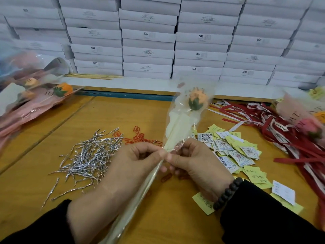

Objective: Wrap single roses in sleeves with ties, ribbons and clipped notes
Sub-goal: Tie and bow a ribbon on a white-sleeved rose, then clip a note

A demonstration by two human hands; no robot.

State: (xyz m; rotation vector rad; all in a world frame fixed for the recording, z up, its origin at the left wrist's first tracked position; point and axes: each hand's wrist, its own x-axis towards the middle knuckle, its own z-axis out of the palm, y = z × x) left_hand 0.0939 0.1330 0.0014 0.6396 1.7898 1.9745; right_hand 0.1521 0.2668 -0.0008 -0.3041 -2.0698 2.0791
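Sleeves: we see black cuffs at the bottom edge, a dark bead bracelet (226, 193) on the right wrist.
Left hand (131, 162): fingers curled, pinching the gathered neck of the clear sleeve (177, 127).
Right hand (190, 161): thumb and fingers pinching the same neck from the other side (a pinkish foil twist sits just at the pinch).
Rose (197, 100): orange bud with green base, upright inside the sleeve, above both hands; the sleeve's tail runs down between the wrists.
Ties (91, 155): silver pile on the worktop (52, 124), just left of the sleeve.
Paper clips (139, 136): orange-red, behind the left hand, beside the sleeve.
Notes (235, 152): yellow slips and QR cards, right of the sleeve.
Ribbons (274, 127): red and white tangle, farther right of the sleeve.
Wrapped roses (35, 95): pink-sleeved heap, far left of the sleeve.
Boxes (149, 48): white stacks behind the sleeve.
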